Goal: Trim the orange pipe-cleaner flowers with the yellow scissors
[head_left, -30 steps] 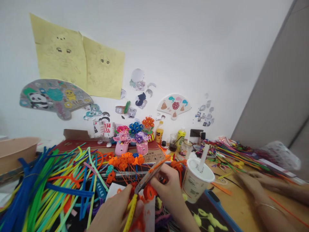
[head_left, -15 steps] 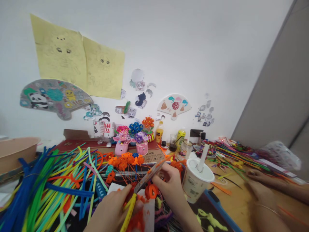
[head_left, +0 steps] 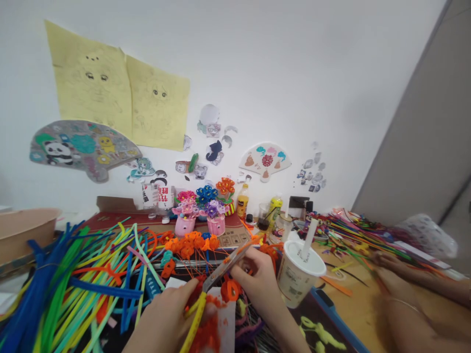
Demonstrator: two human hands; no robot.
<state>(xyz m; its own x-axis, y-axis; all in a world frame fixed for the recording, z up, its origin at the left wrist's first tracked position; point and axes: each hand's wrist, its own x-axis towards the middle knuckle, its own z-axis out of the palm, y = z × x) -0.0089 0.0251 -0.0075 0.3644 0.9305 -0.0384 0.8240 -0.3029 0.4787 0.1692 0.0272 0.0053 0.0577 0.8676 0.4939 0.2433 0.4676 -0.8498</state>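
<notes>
White cup beside the hands (head_left: pixel 259 274).

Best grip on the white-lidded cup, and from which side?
Take the cup around its body, just below the lid, coming from the right. It stands upright, widest at the top, and the right hand's forearm crowds its left. I'd avoid the straw: thin, and it may pull out.
</notes>
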